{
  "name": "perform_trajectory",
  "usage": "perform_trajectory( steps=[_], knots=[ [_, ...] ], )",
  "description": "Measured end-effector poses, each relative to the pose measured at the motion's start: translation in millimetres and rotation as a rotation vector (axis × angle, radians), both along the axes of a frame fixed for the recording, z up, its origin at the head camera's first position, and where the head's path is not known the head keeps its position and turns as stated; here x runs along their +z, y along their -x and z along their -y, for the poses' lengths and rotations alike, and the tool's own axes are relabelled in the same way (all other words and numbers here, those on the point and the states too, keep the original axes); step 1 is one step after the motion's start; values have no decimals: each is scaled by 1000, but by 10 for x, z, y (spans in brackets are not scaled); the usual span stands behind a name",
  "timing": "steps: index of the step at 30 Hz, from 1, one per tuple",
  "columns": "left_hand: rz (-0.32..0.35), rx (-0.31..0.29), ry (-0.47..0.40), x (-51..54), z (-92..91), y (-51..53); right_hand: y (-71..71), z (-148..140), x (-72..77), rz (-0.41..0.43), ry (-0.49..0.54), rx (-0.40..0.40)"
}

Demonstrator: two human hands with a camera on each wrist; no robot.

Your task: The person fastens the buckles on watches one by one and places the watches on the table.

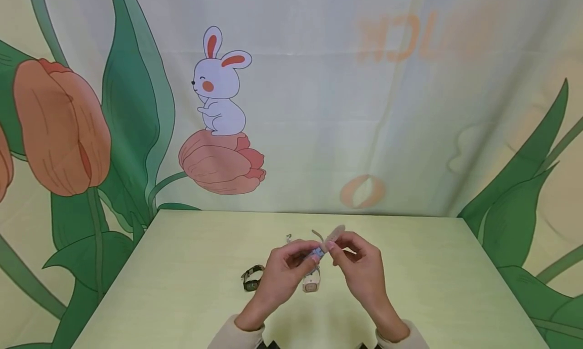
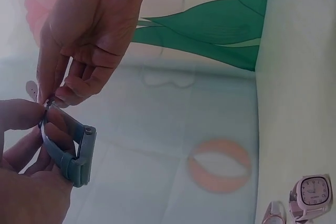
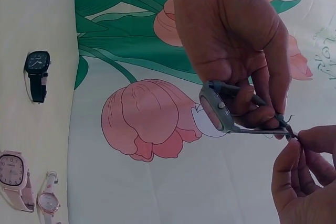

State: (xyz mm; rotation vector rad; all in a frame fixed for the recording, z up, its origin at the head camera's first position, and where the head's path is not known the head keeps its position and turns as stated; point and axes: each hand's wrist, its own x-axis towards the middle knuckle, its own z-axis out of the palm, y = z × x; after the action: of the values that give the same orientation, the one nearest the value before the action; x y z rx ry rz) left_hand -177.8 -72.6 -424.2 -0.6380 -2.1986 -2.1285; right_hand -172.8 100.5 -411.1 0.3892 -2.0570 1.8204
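Observation:
A blue-grey wristwatch [image 1: 318, 253] is held up above the table by both hands. My left hand [image 1: 281, 275] grips it near the case, with fingers inside the strap loop; the case [image 3: 216, 107] is seen side-on in the right wrist view. With thumb and finger, my right hand [image 1: 362, 263] pinches the strap where its two ends meet. The holed strap tip [image 2: 32, 91] sticks out past the fingers. Fingertips partly hide the buckle, so I cannot tell whether it is fastened.
On the pale table [image 1: 182, 288] lie a black watch [image 1: 252, 283], a pink-white square watch [image 1: 311, 286] and a small round watch [image 3: 49, 202]. A printed curtain [image 1: 300, 111] with tulips and a rabbit hangs behind the table's back edge.

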Motion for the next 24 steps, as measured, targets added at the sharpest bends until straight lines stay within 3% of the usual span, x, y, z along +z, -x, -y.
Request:
perform_trajectory(
  steps=[4, 8, 17, 24],
  knots=[
    [25, 7, -1, -20, -4, 0, -13, -5, -9, 2, 12, 22],
    [5, 25, 6, -21, -3, -1, -12, -4, -18, -1, 33, 54],
    [-12, 77, 35, -7, -8, 0, -26, -6, -25, 7, 15, 48],
    [-15, 97, 37, -12, -18, 10, -39, 4, -27, -52, 30, 70]
  ],
)
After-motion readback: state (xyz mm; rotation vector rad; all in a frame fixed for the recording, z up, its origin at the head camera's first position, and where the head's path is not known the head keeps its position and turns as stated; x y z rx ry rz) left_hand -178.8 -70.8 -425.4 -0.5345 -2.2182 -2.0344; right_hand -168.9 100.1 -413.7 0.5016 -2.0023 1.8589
